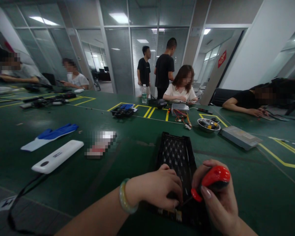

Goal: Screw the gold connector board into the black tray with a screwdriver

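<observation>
Evidently, the right hand (pixel 225 205) is closed around a red screwdriver (pixel 215 178), its shaft slanting down-left towards the left fingertips; whether the tip touches anything cannot be told. The left hand (pixel 157 188) bends over the near end of a black case (pixel 175 147), probably to steady it; whether its fingers pinch anything is hidden. The case lies lengthwise before the person on the green table (pixel 132 167), presumably for two-handed reach. Farther right sit a metal bowl (pixel 208 130) and a grey box (pixel 242 137); a blue-and-white glove (pixel 49 136) lies left, unworn.
</observation>
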